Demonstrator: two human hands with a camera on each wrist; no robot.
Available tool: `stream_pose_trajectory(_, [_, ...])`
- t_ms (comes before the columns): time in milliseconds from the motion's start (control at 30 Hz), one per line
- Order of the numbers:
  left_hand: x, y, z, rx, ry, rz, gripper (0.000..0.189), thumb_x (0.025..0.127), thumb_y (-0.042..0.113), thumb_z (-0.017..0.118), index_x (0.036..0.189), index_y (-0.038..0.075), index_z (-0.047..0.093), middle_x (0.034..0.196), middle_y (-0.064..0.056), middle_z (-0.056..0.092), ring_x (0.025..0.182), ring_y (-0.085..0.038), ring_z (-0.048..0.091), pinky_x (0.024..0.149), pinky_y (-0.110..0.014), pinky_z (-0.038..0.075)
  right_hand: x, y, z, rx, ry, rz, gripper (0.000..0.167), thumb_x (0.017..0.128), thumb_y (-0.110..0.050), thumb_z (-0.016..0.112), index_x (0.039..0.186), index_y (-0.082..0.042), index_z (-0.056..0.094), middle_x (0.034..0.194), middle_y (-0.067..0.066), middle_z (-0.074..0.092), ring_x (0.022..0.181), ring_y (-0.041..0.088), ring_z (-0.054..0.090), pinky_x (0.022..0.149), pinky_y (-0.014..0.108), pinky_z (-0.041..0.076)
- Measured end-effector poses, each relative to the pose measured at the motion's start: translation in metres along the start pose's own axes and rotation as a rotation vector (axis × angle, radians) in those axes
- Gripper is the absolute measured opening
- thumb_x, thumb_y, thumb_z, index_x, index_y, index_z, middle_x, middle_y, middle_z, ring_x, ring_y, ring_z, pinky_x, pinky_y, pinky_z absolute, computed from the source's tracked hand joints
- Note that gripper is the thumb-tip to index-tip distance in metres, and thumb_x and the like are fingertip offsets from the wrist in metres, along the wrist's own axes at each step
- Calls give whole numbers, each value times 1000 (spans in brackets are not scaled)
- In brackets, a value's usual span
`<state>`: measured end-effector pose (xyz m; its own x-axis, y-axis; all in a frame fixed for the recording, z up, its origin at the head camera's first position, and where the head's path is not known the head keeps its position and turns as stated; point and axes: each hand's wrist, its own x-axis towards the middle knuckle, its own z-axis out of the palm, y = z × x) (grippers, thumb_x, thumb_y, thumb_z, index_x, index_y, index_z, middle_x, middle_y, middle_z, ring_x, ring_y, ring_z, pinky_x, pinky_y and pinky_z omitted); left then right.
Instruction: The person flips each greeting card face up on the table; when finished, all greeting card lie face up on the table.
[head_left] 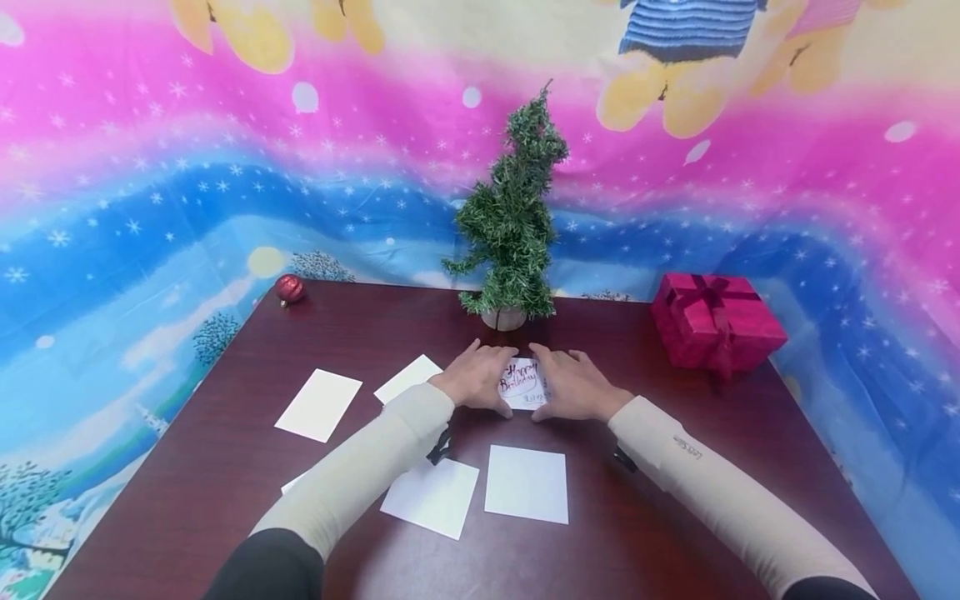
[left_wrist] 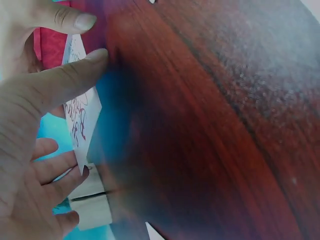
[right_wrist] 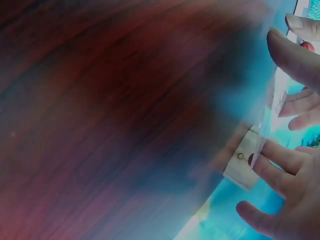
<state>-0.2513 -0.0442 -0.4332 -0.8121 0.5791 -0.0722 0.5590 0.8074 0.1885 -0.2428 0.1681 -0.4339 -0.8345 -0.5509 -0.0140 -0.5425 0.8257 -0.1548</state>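
Left hand [head_left: 477, 377] and right hand [head_left: 581, 385] hold a card [head_left: 522, 384] reading "Happy Birthday".

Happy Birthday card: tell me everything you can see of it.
The Happy Birthday card is thin, white and paper-like, with large red script and smaller, darker writing at lower right, too small to read. Its written face shows in the head view. The left hand and right hand hold it by opposite sides, in front of the artificial Christmas tree.

I see smooth paper card [head_left: 521, 390], glossy wood-grained bench [head_left: 637, 533], matt paper sheets [head_left: 527, 485], bristly plastic-looking tree [head_left: 513, 217], shiny bauble [head_left: 290, 288], creased cloth backdrop [head_left: 112, 208]
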Motion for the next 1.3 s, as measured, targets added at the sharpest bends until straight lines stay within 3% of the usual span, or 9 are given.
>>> stream_pose_trajectory(200, [2,0,5,-21,-35,-15,101,78,51,82,154,6,34,152,-8,45,139,-24,42,120,-48,18,1,6,5,14,-51,14,119,66,-51,90,154,0,27,136,20,57,124,33,54,111,60,27])
stream_pose_trajectory(367, [3,-1,5,20,-37,-23,99,78,50,82,154,6,34,151,-8,47,138,-23,43,120,-49,19,2,7,6,22,-57,9,117,67,-50,90,152,1,28,136,21,56,123,33,55,111,59,29])
stream_pose_trajectory(733, [0,0,6,-1,-93,-39,100,80,51,79,155,5,32,153,-8,44,138,-25,43,120,-50,19,-1,6,7,46,-99,22,113,70,-49,89,152,3,31,133,21,56,120,32,55,107,57,35])
stream_pose_trajectory(933, [0,0,6,-4,-89,-44,100,80,51,80,155,5,32,154,-8,43,139,-25,42,120,-49,19,-2,7,6,53,-120,28,109,71,-49,87,150,2,32,130,19,57,114,30,56,100,51,43])
stream_pose_trajectory(1300, [-9,-9,6,-52,-65,-51,98,82,53,77,155,5,33,155,-9,42,141,-25,39,121,-48,17,3,6,-1,42,-129,-11,107,71,-50,87,150,0,34,128,16,59,106,25,58,96,46,45])
